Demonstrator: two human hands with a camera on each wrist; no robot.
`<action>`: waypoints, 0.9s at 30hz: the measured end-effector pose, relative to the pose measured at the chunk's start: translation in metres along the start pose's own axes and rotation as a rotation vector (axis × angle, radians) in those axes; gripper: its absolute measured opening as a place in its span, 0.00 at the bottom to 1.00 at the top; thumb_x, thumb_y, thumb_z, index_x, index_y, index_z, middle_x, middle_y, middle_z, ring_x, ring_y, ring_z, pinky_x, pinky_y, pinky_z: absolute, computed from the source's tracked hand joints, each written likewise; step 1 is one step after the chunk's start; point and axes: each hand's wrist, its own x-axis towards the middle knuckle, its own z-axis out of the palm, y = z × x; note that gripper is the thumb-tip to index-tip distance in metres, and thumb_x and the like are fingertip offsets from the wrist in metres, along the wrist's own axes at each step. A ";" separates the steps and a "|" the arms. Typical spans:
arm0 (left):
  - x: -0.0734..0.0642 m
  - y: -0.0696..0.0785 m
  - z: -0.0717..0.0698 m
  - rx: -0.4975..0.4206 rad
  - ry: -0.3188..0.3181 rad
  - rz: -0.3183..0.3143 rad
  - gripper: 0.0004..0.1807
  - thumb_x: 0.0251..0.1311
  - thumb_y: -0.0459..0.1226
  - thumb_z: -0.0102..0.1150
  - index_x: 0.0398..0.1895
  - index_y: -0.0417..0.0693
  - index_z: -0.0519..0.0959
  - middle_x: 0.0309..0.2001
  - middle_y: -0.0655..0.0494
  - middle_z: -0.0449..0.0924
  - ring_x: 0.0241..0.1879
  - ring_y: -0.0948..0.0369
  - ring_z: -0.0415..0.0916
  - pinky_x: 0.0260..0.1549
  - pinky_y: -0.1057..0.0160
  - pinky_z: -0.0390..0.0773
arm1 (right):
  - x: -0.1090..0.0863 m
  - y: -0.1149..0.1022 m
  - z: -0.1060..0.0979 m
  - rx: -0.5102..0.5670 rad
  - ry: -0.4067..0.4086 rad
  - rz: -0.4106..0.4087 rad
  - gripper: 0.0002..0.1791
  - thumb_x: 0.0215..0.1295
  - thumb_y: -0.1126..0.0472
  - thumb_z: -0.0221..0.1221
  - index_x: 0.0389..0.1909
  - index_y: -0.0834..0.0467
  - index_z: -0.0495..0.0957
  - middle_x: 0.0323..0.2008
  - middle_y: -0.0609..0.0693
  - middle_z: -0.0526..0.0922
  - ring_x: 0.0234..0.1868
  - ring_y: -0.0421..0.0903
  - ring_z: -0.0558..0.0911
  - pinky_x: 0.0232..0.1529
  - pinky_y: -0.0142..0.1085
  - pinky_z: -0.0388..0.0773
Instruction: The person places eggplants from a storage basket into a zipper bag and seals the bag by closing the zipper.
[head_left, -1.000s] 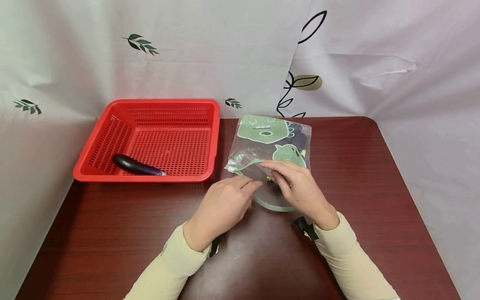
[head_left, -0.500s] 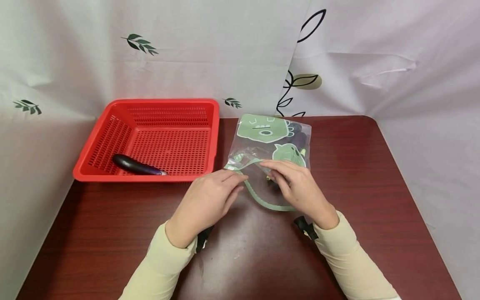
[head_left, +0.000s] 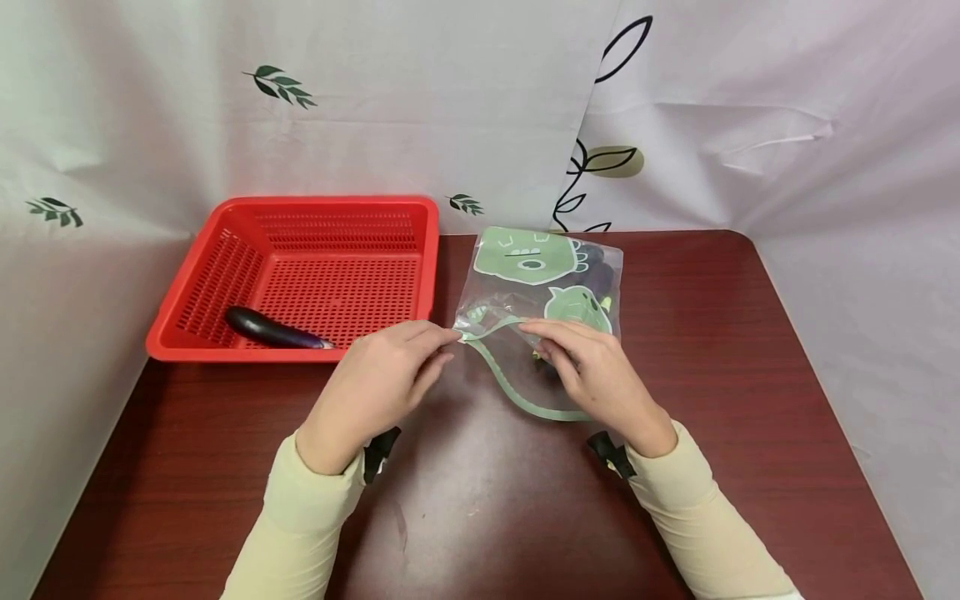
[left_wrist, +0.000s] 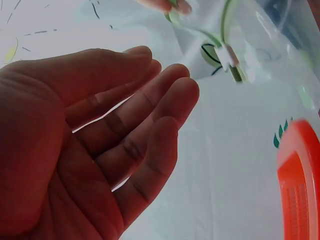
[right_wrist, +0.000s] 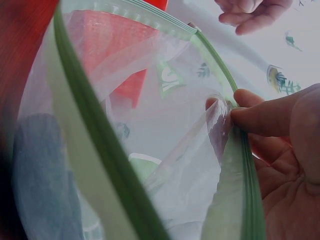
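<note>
A clear zip bag (head_left: 525,296) with green cartoon prints lies on the table, its green-edged mouth gaping toward me. Dark purple eggplants (head_left: 597,279) show through its right side. My right hand (head_left: 600,375) pinches the far green zip strip (right_wrist: 245,165) between thumb and fingers. My left hand (head_left: 375,387) is beside the bag's left corner, fingers loosely bent and holding nothing. In the left wrist view a small pale slider (left_wrist: 227,56) sits on the zip's end, a short way beyond the left fingertips (left_wrist: 185,90).
Left of the bag stands a red plastic basket (head_left: 322,204) with one eggplant (head_left: 273,328) in its front left part. My left hand overlaps the basket's front rim in the head view. A white printed cloth (head_left: 375,108) hangs behind the brown table (head_left: 720,350).
My left hand has moved left and slightly away from me along the bag's mouth, to the slider corner. The right hand keeps its pinch in place; the near edge of the mouth is more exposed.
</note>
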 end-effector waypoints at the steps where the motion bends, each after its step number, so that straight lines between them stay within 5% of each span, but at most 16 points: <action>1: 0.000 -0.002 -0.001 0.002 -0.003 -0.006 0.12 0.60 0.33 0.69 0.47 0.42 0.85 0.40 0.53 0.86 0.39 0.56 0.84 0.37 0.54 0.83 | 0.000 0.000 0.000 0.000 0.000 -0.001 0.19 0.64 0.71 0.64 0.55 0.56 0.83 0.52 0.46 0.85 0.48 0.42 0.83 0.51 0.38 0.78; 27: -0.017 -0.060 -0.035 0.109 -0.067 -0.225 0.17 0.60 0.32 0.67 0.53 0.40 0.83 0.46 0.43 0.85 0.41 0.45 0.84 0.41 0.44 0.80 | 0.000 0.002 -0.001 0.005 -0.002 0.002 0.19 0.64 0.72 0.64 0.55 0.56 0.83 0.50 0.47 0.86 0.43 0.40 0.82 0.48 0.37 0.78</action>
